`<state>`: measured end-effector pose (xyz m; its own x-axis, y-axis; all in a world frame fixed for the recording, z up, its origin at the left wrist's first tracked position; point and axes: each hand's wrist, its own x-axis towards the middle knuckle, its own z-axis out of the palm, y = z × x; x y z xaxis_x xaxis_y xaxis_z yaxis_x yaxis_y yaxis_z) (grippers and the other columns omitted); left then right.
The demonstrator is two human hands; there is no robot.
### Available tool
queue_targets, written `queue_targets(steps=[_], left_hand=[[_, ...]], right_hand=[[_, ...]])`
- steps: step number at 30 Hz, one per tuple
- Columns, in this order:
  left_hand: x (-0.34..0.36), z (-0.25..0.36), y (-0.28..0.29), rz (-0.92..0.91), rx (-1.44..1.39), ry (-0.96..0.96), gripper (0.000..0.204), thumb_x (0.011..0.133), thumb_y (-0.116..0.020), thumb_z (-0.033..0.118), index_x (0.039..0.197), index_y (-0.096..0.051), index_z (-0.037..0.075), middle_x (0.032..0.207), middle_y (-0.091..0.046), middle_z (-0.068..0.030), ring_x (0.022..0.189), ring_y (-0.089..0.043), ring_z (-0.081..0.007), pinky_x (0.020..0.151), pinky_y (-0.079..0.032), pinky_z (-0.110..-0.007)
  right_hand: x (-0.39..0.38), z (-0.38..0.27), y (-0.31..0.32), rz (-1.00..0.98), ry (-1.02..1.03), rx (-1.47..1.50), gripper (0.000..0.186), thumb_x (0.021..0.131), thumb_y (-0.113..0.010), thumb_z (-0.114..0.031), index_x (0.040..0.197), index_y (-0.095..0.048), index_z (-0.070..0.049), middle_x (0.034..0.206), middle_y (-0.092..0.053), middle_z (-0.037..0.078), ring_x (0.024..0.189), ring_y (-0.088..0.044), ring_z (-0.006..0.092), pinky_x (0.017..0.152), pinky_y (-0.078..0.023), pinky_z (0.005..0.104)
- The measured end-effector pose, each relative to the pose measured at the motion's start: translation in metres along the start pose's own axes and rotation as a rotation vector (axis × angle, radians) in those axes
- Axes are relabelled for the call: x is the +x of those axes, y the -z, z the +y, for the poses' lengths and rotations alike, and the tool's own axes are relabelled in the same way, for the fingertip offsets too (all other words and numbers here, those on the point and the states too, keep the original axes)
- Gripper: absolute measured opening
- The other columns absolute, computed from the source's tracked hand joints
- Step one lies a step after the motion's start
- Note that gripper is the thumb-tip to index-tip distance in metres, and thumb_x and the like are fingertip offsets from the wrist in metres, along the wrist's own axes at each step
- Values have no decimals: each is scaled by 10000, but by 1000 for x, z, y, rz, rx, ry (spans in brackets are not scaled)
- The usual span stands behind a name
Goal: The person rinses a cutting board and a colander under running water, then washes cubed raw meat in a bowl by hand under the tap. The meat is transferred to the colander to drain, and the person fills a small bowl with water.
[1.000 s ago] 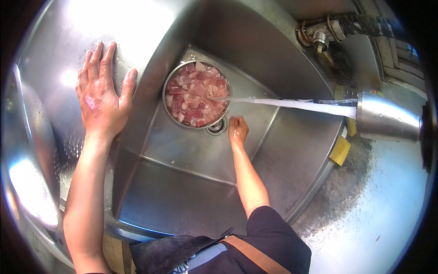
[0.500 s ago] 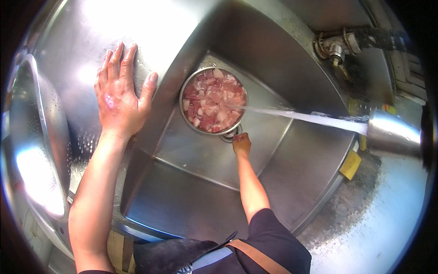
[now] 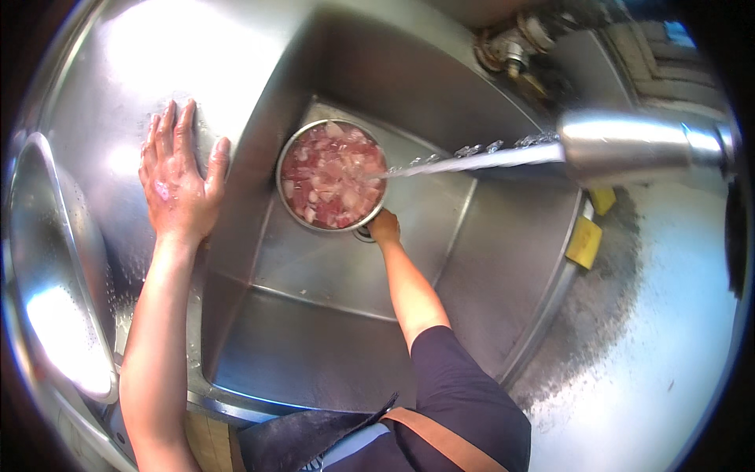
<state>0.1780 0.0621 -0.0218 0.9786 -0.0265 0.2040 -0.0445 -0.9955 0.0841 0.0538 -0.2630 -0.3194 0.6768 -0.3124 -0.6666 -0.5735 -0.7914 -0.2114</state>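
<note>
A round metal pot point(image 3: 280, 165) of pink, diced raw meat point(image 3: 330, 169) in water sits at the back of the steel sink point(image 3: 307, 338). A stream of water point(image 3: 480, 160) runs into it from a metal spout point(image 3: 621, 148) on the right. My left hand point(image 3: 179, 187) lies with fingers spread on the steel drainboard point(image 3: 102, 94) left of the basin. My right hand point(image 3: 384, 226) is at the pot's lower right, beside the drain point(image 3: 363, 236); its fingers are curled and partly hidden by the pot, and what they hold is unclear.
A large perforated steel bowl point(image 3: 43, 204) leans at the far left. Pipework with a small tap point(image 3: 515, 55) is at the back right. Two yellow pads point(image 3: 583, 242) sit by the basin's right rim, beside a stained pale surface point(image 3: 653, 330).
My right hand has moved up to the pot's edge. My left hand stays spread on the drainboard. The view has shifted, so the spout appears higher.
</note>
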Motion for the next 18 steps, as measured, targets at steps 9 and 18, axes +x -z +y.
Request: queue_targets(steps=[9,18], left_hand=[[3,7,4,-5,-11,-24,607,896,-546,437,1412,-405,150,1474,-358,-133,1379,-292,-352,1114,-226,-495],[1,5,0,26,-18,-33,593,907,-533,427,1416,-398,154,1478,-353,-129,1389,-280,-336,1126,-211,-486]], right_hand=[[8,15,-55,117,106,-169,362,806,-639,-277,1128,-619,-113,1053,-650,184,978,-641,342,823,-519,445],[-17,57,-34,306,86,85,173,799,-612,-197,924,-652,-84,926,-665,155,850,-639,364,772,-511,459]])
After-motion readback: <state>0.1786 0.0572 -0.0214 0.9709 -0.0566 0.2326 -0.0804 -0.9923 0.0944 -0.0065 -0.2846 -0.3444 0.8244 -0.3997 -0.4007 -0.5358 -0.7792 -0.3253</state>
